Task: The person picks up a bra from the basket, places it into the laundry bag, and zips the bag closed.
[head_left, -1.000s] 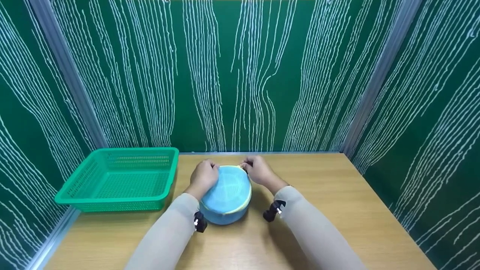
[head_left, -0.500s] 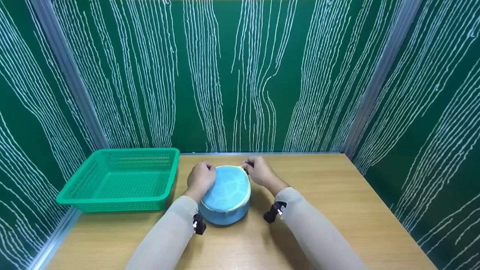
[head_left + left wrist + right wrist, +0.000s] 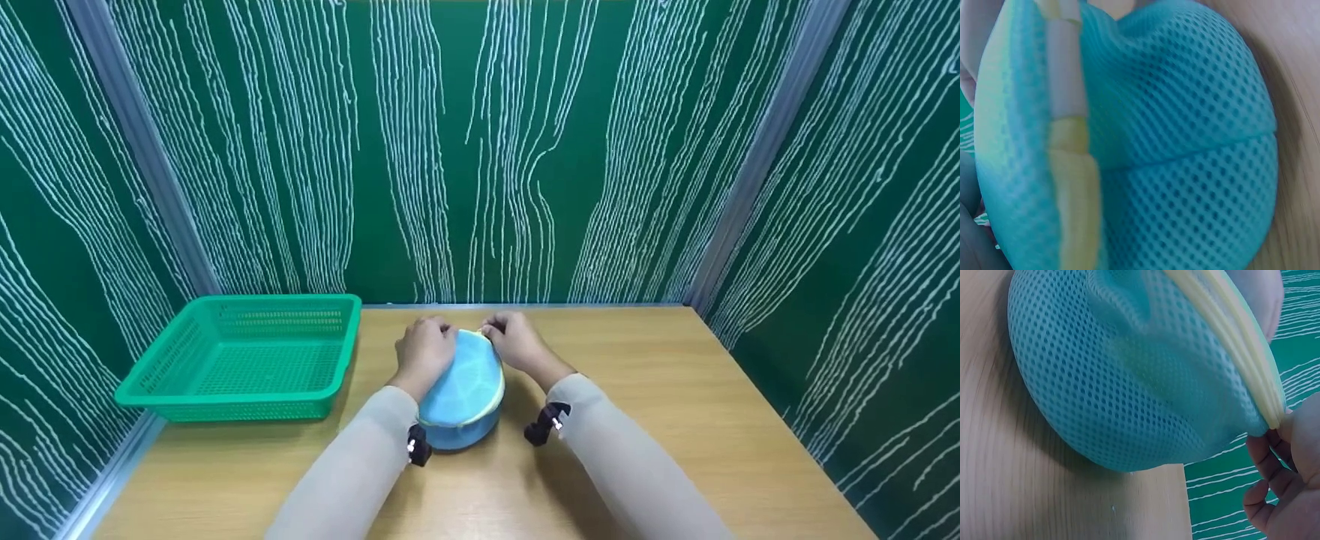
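Note:
A round blue mesh laundry bag (image 3: 463,386) with a yellow zip edge (image 3: 499,394) stands on the table before me. My left hand (image 3: 429,352) lies over its far left rim with curled fingers and grips the edge there; its fingertips are hidden. At the far right rim my right hand (image 3: 517,343) pinches the bag's edge. In the right wrist view, the thumb and forefinger of the right hand (image 3: 1292,467) hold the end of the yellow zip band (image 3: 1241,354). Seen from the left wrist, the mesh side (image 3: 1185,129) is dented near the top.
A green plastic basket (image 3: 330,397) stands at the back left of the wooden table (image 3: 637,420). Green panels with white wavy lines (image 3: 465,150) enclose the table at the back and both sides.
My left hand has shifted a little left, then right along the bag's far rim, covering more of the top. The right hand has stayed at the far right edge.

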Motion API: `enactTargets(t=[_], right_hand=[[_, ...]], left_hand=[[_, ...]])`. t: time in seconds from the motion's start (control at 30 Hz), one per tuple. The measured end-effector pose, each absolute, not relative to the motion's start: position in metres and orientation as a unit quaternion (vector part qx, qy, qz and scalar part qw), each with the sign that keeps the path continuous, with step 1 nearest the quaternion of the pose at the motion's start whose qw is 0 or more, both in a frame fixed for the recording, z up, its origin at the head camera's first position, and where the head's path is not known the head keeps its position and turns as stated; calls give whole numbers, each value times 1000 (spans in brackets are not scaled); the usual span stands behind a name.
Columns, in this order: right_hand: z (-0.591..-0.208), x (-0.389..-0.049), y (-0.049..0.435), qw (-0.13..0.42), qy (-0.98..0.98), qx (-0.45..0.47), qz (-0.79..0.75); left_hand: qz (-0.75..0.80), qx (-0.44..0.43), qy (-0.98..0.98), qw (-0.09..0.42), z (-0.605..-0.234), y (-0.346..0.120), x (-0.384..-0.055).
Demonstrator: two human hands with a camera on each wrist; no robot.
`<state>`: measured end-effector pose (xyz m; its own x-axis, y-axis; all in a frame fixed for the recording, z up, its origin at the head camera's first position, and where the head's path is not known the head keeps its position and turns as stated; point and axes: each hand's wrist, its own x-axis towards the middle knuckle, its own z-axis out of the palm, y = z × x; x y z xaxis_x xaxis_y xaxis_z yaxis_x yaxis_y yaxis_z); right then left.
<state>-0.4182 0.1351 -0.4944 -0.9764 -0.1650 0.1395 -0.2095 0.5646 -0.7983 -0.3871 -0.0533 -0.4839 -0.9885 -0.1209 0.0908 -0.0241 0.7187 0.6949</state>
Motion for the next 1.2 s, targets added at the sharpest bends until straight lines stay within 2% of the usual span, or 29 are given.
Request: enactTargets(t=[0.37, 0.53, 0.9, 1.2], right_hand=[[-491, -420, 135, 48, -889, 137, 435], [-490, -419, 134, 30, -890, 130, 436], [-495, -420, 140, 32, -871, 138, 470], [-498, -418, 142, 50, -869, 140, 473]], left_hand=[[-359, -26, -930, 67, -476, -50, -389], [-366, -12, -929, 60, -477, -55, -390], [-393, 53, -918, 26, -481, -74, -393], [-384, 78, -920, 17, -483, -85, -395]])
